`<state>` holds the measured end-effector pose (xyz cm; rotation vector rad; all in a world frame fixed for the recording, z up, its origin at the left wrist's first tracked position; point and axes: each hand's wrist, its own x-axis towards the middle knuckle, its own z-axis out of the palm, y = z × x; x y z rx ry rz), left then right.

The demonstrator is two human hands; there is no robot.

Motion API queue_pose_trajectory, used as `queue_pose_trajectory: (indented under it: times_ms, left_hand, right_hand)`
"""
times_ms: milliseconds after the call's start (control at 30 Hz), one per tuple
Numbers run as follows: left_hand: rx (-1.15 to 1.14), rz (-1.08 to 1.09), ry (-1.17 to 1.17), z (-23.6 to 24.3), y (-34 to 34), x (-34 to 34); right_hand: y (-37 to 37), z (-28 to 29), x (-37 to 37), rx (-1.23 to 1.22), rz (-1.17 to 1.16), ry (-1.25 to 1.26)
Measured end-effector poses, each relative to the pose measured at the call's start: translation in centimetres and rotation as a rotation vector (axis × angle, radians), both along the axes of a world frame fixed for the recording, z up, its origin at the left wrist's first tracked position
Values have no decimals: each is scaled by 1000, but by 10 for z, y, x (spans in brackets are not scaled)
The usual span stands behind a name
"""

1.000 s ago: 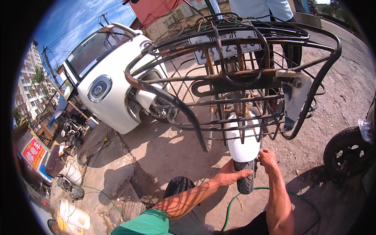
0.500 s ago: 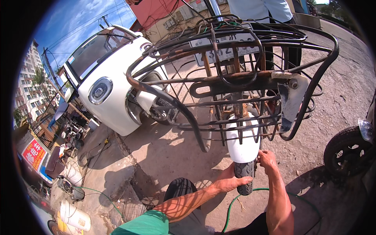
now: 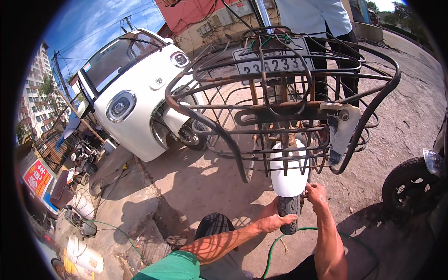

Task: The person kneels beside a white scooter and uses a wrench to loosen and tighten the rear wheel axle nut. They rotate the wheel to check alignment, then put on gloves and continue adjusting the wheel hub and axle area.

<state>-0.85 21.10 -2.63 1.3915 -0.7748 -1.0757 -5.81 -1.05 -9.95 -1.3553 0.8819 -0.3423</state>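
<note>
In front of me stands a two-wheeler's front end with a white mudguard (image 3: pixel 289 179) over a black tyre (image 3: pixel 289 208). My left hand (image 3: pixel 271 218) grips the tyre from the left, its thumb lying across the tread and its other fingers partly hidden. On the wheel's right side, just below the mudguard's edge, my right hand (image 3: pixel 317 194) has its fingers drawn together near the hub side; what they hold is hidden. Above the wheel hangs a rusty black wire basket (image 3: pixel 280 105), with a white bracket (image 3: pixel 343 133) bolted at its right and a number plate (image 3: pixel 275 60) behind it.
A white three-wheeled vehicle (image 3: pixel 135 102) stands at the left. Another vehicle's wheel (image 3: pixel 406 184) is at the right. A green hose (image 3: pixel 270 254) runs across the ground by my arms. White buckets (image 3: pixel 86 254) stand lower left. Behind the basket stands a person in a light shirt (image 3: pixel 308 18).
The basket has shifted slightly down in the picture and its tilt has changed, so the plate behind it shows more fully. Both hands stay at the wheel, nearly in the same place.
</note>
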Motion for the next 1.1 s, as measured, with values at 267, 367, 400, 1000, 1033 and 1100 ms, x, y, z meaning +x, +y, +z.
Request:
queue_pose_trajectory:
  times_ms: [267, 367, 400, 1000, 1033, 1100]
  left_hand:
    - [-41, 36, -241, 3, 0, 1]
    - [-43, 11, -163, 3, -1, 3]
    - [-73, 3, -147, 4, -1, 3]
    - [-152, 110, -242, 6, -4, -8]
    - [-206, 117, -200, 6, -4, -11]
    - [-152, 95, -228, 7, -1, -8]
  right_hand:
    - [0, -4, 0, -11, 12, -28]
    - [-1, -3, -1, -34, 17, 5]
    - [-1, -3, 0, -28, 13, 3]
    - [-3, -13, 9, -16, -33, -28]
    - [-2, -11, 7, -5, -53, 6]
    - [-1, -5, 2, 22, -36, -18]
